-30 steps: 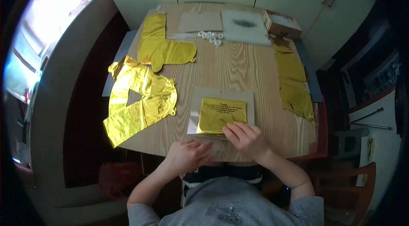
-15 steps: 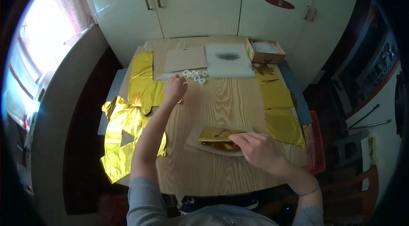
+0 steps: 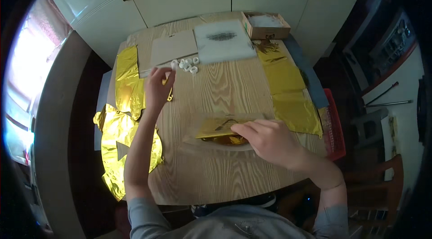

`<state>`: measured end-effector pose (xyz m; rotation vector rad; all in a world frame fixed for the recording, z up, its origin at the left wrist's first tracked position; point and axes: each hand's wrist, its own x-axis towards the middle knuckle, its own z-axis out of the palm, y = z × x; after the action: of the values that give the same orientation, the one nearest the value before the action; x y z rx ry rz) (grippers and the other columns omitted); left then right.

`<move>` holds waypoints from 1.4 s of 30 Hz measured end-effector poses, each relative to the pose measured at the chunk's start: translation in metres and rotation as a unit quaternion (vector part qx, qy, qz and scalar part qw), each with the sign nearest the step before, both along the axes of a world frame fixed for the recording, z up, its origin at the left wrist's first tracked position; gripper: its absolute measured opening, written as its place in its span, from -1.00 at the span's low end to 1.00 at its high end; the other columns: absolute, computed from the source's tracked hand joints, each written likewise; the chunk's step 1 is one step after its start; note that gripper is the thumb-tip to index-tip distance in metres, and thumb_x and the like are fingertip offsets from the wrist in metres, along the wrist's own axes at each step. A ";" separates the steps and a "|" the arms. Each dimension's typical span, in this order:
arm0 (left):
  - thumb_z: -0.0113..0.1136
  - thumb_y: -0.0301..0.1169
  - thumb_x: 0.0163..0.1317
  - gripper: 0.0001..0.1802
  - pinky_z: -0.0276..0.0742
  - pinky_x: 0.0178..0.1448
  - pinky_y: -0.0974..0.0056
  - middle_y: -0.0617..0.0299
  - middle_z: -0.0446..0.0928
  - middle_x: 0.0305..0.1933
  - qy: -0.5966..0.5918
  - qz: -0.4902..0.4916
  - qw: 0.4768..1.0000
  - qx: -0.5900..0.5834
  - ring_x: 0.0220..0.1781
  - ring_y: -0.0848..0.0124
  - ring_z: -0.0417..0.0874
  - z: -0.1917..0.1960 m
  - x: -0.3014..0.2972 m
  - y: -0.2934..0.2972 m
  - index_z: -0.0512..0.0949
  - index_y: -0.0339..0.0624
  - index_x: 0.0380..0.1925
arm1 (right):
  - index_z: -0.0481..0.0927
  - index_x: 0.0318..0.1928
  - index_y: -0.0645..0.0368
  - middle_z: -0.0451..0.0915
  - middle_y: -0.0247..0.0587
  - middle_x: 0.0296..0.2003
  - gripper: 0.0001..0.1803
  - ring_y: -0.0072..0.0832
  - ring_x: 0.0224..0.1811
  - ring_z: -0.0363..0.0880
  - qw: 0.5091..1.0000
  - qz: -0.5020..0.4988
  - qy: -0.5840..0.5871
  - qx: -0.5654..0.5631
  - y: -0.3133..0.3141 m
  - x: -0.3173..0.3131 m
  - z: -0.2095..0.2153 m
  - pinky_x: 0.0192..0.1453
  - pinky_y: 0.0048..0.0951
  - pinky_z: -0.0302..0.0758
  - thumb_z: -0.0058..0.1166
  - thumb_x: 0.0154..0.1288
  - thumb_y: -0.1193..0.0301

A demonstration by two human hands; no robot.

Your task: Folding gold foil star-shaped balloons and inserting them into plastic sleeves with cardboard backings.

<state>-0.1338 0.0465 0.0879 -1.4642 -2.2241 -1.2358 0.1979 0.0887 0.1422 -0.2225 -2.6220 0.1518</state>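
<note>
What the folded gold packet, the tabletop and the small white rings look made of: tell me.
Folded gold packet: probably metallized plastic film, shiny, with bright reflections. Tabletop: wood or wood-look laminate, smooth-looking, with long grain lines. Small white rings: perhaps plastic, plain white; too small to be sure.

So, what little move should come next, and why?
Perhaps the left hand should pinch the nearest white ring: its curled fingers appear right beside it, while the right hand grips the edge of the gold packet.
</note>
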 end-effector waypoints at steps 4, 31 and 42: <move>0.42 -0.45 0.00 -0.87 0.43 -0.47 0.29 0.26 0.45 -0.54 0.061 -0.240 0.966 -0.075 -0.52 0.48 0.52 0.077 0.072 -0.090 0.66 -0.14 -0.41 | 0.54 -0.13 0.13 0.66 -0.28 -0.39 -0.76 -0.41 -0.38 0.68 1.000 0.011 -0.022 -0.015 -0.003 -0.002 0.003 -0.39 -0.40 0.60 0.08 0.14 0.49; -0.08 0.32 0.25 -0.09 0.42 0.25 0.06 -0.26 0.51 0.06 0.163 -0.386 0.847 -0.326 0.12 -0.10 0.56 0.031 0.174 -0.126 0.45 -0.49 0.03 | 0.58 -0.07 0.15 0.67 -0.29 -0.29 -0.68 -0.44 -0.31 0.68 0.998 0.013 -0.052 0.017 -0.044 0.004 -0.019 -0.30 -0.42 0.61 0.10 0.13 0.40; 0.01 0.24 0.25 -0.12 0.30 0.35 -0.05 -0.21 0.41 0.23 0.182 -0.378 0.870 -0.258 0.27 -0.07 0.45 0.027 0.191 -0.169 0.38 -0.44 0.18 | 0.61 -0.10 0.11 0.65 -0.34 -0.25 -0.69 -0.48 -0.22 0.65 0.998 -0.002 -0.042 0.051 -0.065 0.018 -0.049 -0.26 -0.45 0.58 0.11 0.08 0.39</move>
<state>0.0569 -0.1222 0.1149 -2.6757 -1.8216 -0.3870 0.2156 0.0235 0.0931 -0.2021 -2.7039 0.0081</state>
